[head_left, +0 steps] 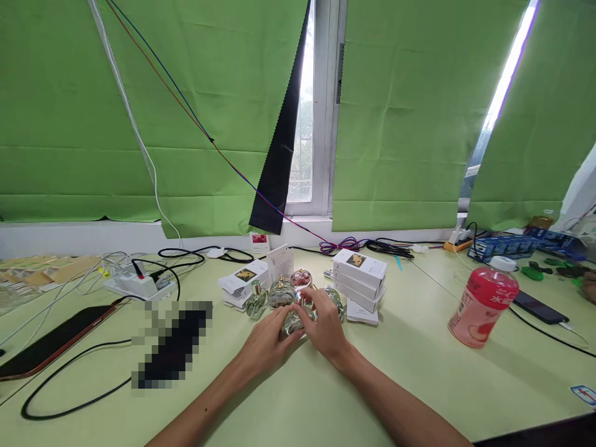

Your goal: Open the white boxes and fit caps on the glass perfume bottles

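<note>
My left hand [267, 340] is closed around the lower left side of a small clear glass perfume bottle [292, 321] on the table. My right hand [329, 329] grips the same bottle from the right, with fingers at its top. My fingers cover much of it. Close behind stand more glass bottles: a greenish one [256, 302] on the left, a round one with a gold-coloured top [281, 293], a pinkish one [302, 278], and one [335, 302] partly behind my right hand. Small white boxes [243, 280] lie to the left, and a white box stack [359, 273] rises on the right.
A pink drink bottle [484, 304] stands on the right, near a phone [540, 307]. Far left lies another phone [56, 341] beside a power strip [135, 282]. A blurred dark object [174, 347] sits left of my hands. Cables [386, 247] run along the back edge below green curtains [405, 124].
</note>
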Motion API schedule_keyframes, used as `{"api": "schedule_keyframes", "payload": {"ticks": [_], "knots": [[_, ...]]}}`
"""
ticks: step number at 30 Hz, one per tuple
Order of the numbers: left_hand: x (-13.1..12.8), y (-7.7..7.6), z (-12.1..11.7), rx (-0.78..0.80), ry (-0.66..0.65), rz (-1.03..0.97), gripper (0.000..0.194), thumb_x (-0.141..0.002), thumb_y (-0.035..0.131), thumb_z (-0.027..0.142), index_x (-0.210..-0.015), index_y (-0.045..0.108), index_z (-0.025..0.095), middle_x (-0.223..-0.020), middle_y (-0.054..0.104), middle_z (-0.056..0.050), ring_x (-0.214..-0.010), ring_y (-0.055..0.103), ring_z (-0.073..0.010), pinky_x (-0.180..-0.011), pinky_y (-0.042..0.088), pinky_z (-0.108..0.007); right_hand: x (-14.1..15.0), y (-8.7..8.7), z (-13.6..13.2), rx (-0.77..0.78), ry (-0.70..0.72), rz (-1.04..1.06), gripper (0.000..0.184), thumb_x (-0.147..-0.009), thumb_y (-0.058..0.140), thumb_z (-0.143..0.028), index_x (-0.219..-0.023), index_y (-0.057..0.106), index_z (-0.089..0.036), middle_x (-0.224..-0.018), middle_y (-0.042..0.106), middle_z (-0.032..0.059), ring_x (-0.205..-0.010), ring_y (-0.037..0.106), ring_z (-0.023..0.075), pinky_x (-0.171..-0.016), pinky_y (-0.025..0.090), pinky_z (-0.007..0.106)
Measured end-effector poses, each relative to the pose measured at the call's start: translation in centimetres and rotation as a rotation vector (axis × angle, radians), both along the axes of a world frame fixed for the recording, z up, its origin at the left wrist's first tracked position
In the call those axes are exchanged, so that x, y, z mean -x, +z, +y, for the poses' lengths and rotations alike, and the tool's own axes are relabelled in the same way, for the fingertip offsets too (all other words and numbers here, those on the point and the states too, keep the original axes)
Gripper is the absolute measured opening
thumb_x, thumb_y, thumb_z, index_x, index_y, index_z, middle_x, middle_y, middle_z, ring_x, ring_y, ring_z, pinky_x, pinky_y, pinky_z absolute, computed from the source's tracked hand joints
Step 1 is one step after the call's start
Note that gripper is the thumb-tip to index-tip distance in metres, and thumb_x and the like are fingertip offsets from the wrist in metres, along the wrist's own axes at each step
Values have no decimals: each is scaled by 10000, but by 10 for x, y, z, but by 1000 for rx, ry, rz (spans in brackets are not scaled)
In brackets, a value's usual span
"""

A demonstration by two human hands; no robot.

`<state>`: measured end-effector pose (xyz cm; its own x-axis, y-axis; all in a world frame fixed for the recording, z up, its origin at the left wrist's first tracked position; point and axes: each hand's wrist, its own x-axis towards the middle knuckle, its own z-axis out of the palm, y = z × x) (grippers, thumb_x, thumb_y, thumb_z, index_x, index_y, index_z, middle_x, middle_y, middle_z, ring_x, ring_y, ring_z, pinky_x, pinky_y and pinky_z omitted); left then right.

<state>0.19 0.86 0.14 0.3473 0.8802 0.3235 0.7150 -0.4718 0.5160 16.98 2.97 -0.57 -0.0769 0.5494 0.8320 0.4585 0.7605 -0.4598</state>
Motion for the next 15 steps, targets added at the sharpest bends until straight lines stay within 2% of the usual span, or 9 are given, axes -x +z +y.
{"api": "schedule_keyframes", "payload": {"ticks": [15], "knots": [[-1, 2, -1, 9, -14, -12, 323, -908, 591, 428, -1166, 608, 234, -999, 696, -40, -633, 604, -166, -592, 440, -273, 0, 4, -1, 10, -27, -23, 188, -893, 650, -178, -1078, 622, -205, -894, 671, 47, -840, 621, 215, -747, 509, 317]]}}
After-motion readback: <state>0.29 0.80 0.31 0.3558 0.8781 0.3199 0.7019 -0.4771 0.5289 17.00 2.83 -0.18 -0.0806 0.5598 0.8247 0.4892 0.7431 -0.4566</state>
